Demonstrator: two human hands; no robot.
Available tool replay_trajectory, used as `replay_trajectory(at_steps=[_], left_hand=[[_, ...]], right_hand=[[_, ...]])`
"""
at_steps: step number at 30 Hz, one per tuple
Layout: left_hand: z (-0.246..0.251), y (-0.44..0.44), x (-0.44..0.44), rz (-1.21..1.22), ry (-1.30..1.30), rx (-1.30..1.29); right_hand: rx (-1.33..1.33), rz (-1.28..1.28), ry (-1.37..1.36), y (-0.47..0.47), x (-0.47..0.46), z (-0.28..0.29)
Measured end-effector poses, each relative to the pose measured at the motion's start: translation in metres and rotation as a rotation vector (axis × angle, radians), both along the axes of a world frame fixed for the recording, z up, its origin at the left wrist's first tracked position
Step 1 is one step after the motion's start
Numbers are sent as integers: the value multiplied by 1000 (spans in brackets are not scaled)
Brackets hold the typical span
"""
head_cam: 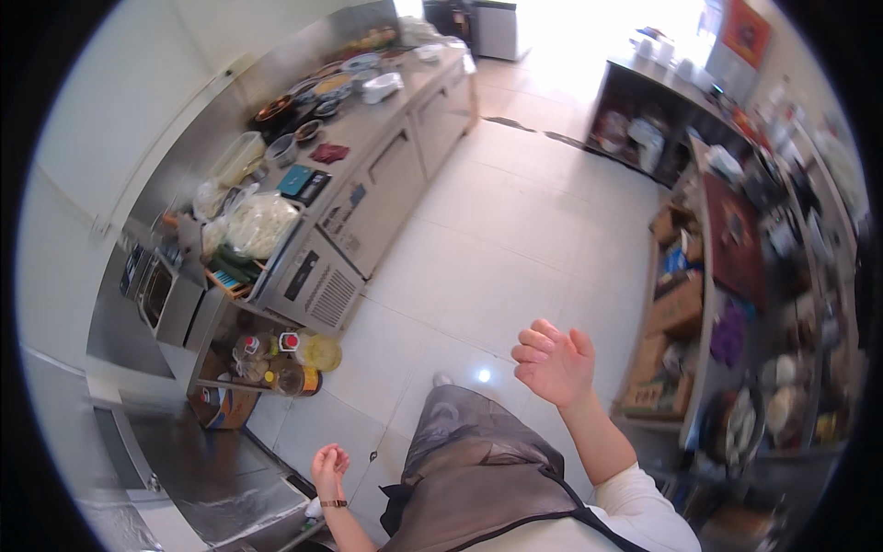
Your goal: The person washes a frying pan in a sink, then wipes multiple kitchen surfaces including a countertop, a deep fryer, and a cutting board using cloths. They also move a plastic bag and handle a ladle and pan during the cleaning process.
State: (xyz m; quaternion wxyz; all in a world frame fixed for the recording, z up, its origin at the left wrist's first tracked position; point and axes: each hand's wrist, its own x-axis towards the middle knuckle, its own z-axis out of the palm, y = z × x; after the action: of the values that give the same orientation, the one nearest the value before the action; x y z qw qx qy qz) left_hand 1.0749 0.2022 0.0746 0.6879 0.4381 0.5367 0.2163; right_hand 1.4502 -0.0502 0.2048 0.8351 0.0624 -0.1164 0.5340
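My right hand (556, 362) is raised over the pale tiled floor (514, 231), palm towards me. Its fingers are half curled, the thumb stands apart, and it holds nothing. Lower down on the left, my left hand (329, 468) hangs beside my body with its fingers loosely bent and nothing visible in it. A thin wristwatch (334, 504) circles that wrist. I wear a sheer dark apron (483, 476) over white sleeves, and the tip of one shoe (443, 379) shows past its hem. Neither hand touches a worktop.
Along the left runs a steel counter fridge (386, 162) topped with bowls, a digital scale (303, 183) and a bag of pale food (262, 224). Oil jugs (295, 376) stand at its near end. Cardboard boxes (669, 310) fill the right-hand shelf, below a brown cutting board (735, 234).
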Motion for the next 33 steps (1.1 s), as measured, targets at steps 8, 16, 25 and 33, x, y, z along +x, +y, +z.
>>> replay_trajectory(at_steps=[8, 16, 25, 33], left_hand=[[-33, 112, 124, 46, 33, 16], [36, 213, 364, -389, -346, 123], [86, 279, 466, -560, -357, -3], [86, 309, 557, -387, -149, 25]], right_hand=[[-605, -135, 11, 116, 155, -149], [-1026, 120, -1061, 247, 204, -68], [47, -506, -3001, 408, 293, 0], [611, -642, -3007, 496, 408, -4]])
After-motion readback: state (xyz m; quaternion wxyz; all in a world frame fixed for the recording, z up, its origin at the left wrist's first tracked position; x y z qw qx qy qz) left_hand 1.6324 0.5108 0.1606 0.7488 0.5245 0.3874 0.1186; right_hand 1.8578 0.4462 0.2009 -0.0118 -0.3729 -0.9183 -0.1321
